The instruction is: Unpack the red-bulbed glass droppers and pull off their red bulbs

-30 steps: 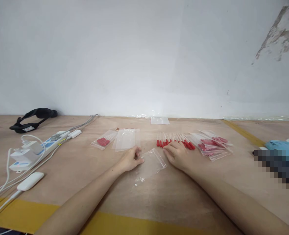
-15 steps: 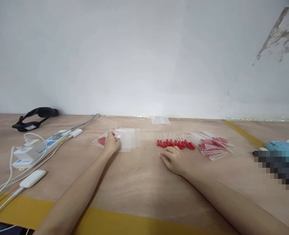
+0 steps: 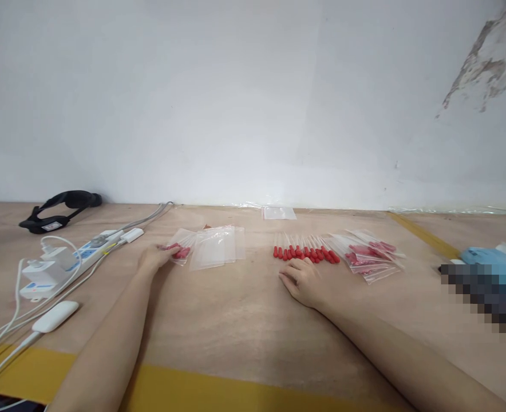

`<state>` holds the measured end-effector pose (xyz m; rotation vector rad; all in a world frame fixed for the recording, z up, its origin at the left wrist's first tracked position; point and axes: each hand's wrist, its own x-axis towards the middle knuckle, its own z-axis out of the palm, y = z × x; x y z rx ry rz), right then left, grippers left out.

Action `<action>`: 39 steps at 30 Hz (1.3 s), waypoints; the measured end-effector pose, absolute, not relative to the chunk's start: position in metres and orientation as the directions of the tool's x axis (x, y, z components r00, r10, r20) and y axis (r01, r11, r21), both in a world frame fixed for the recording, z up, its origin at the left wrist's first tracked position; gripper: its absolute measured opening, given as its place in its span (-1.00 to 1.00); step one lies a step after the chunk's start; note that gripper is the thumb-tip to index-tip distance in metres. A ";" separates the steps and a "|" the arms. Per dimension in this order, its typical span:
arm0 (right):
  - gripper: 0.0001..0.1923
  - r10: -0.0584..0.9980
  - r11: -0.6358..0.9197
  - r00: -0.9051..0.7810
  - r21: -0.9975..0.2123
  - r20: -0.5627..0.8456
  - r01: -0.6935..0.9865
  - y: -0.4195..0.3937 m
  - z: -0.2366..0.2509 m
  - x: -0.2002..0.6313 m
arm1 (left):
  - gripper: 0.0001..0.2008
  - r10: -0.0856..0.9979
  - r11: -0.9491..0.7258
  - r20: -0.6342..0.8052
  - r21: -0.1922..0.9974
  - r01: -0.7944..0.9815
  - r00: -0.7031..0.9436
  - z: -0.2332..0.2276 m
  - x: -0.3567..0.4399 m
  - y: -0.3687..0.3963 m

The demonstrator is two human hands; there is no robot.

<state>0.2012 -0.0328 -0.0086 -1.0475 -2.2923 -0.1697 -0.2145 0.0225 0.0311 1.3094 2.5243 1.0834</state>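
resting flat on the wooden desk [image 3: 244, 320], the right hand [image 3: 305, 281] sits palm down with its fingers loosely apart, holding nothing, just in front of a row of red-tipped droppers [image 3: 304, 250] laid side by side. the left hand [image 3: 155, 257] is stretched out to the left and its fingers touch the edge of a small clear bag with red pieces inside [image 3: 181, 247]; can't really tell if they're pinching it or just lying on it. that bag lies near the middle of the desk, just beside a little stack of empty zip bags [image 3: 218, 245]. right of the droppers is a pile of filled bags [image 3: 371, 254], and one more clear bag [image 3: 279, 213] lies back by the wall. off to the left there's a power strip [image 3: 70, 257] with white cables, a white charger thing [image 3: 55, 316] and a black strap [image 3: 59, 207].
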 end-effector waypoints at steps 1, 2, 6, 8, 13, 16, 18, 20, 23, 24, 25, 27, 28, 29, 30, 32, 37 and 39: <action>-0.79 0.645 0.679 -0.504 -0.127 0.575 0.723 -0.033 -0.008 0.201 | -0.61 0.735 0.365 0.264 0.623 0.692 -0.625 0.033 -0.214 0.020; -0.79 0.644 0.680 -0.506 -0.126 0.574 0.723 -0.033 -0.008 0.201 | -0.66 0.715 0.367 0.307 0.599 0.712 -0.628 0.036 -0.211 0.017; -0.77 0.638 0.686 -0.509 -0.126 0.578 0.716 -0.032 -0.008 0.201 | -0.72 0.542 0.187 0.585 0.616 0.765 -0.603 0.051 -0.185 0.006; -0.78 0.634 0.692 -0.506 -0.138 0.585 0.708 -0.031 -0.010 0.201 | -0.62 0.462 -0.017 0.651 0.686 0.728 -0.603 0.056 -0.159 0.003; -0.71 0.634 0.728 -0.454 -0.286 0.626 0.622 -0.034 -0.014 0.198 | -0.60 0.809 -0.310 0.435 0.887 0.343 -0.395 0.041 -0.068 -0.005; -0.53 0.611 0.772 -0.471 -0.348 0.637 0.531 -0.038 -0.015 0.193 | -0.70 0.902 -0.326 0.384 0.905 0.274 -0.197 0.018 -0.023 -0.016; -0.50 0.575 0.803 -0.493 -0.332 0.653 0.496 -0.041 -0.016 0.189 | -0.68 0.919 -0.307 0.352 0.921 0.241 -0.176 0.005 -0.006 -0.025; -0.56 0.534 0.826 -0.502 -0.294 0.680 0.481 -0.041 -0.019 0.185 | -0.66 0.932 -0.284 0.326 0.927 0.245 -0.155 -0.003 0.002 -0.034; -0.71 0.486 0.849 -0.516 -0.242 0.706 0.469 -0.041 -0.021 0.184 | -0.63 0.947 -0.282 0.320 0.878 0.387 -0.037 0.000 0.000 -0.046; -0.74 0.480 0.855 -0.534 -0.234 0.696 0.463 -0.041 -0.020 0.184 | -0.62 0.946 -0.300 0.325 0.838 0.455 0.024 0.004 -0.003 -0.050; -0.76 0.478 0.860 -0.558 -0.232 0.678 0.455 -0.041 -0.019 0.186 | -0.62 0.943 -0.319 0.319 0.796 0.515 0.092 0.009 -0.006 -0.055; -0.77 0.492 0.860 -0.600 -0.243 0.631 0.449 -0.041 -0.015 0.190 | -0.65 0.937 -0.347 0.241 0.727 0.592 0.252 0.019 -0.013 -0.062; -0.78 0.503 0.854 -0.610 -0.246 0.612 0.458 -0.042 -0.012 0.193 | -0.65 0.925 -0.355 0.170 0.705 0.614 0.340 0.024 -0.016 -0.065; -0.79 0.512 0.848 -0.614 -0.240 0.600 0.473 -0.042 -0.009 0.195 | -0.63 0.902 -0.365 0.093 0.683 0.633 0.421 0.029 -0.019 -0.068; -0.80 0.520 0.840 -0.615 -0.224 0.593 0.494 -0.042 -0.007 0.196 | -0.59 0.875 -0.385 0.034 0.654 0.651 0.482 0.033 -0.021 -0.070; -0.82 0.535 0.817 -0.600 -0.183 0.594 0.547 -0.042 -0.003 0.198 | -0.57 0.818 -0.484 0.026 0.572 0.662 0.575 0.041 -0.022 -0.071; -0.85 0.684 0.678 -0.446 -0.277 0.577 0.681 -0.038 0.006 0.200 | -0.58 0.498 -0.838 0.189 0.357 0.413 0.846 0.046 -0.021 -0.066; -0.85 0.807 0.548 -0.348 -0.385 0.477 0.743 -0.036 0.012 0.202 | -0.47 0.419 -0.874 0.139 0.328 0.358 0.897 0.041 -0.020 -0.064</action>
